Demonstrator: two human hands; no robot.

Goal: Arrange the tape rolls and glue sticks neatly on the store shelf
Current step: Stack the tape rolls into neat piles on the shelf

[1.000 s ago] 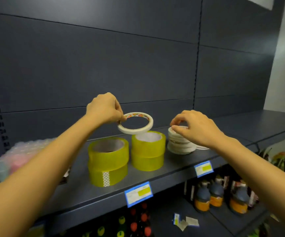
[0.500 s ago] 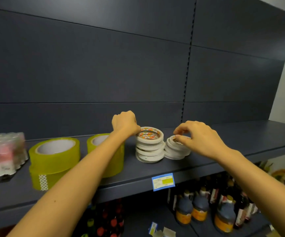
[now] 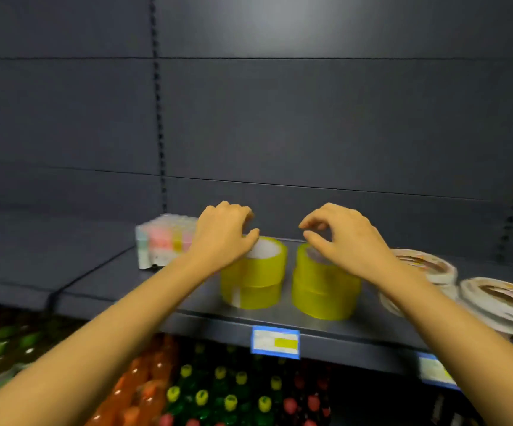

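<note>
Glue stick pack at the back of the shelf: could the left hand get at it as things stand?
Probably yes. The left hand sits on the left yellow tape stack, and the glue stick pack lies just beyond it to the left, with nothing standing between them.

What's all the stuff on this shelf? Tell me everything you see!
yellow tape rolls: four, yellow, two stacks of two mid-shelf
white tape rolls: two stacks, white, right of the yellow ones; count unclear
glue sticks: one wrapped pack, pastel, left at the back
price tags: two, blue, shelf's front edge
bottles: many, coloured caps, below
shelf: one, dark grey
left hand: grips left yellow stack's top
right hand: curled above right yellow stack
</note>
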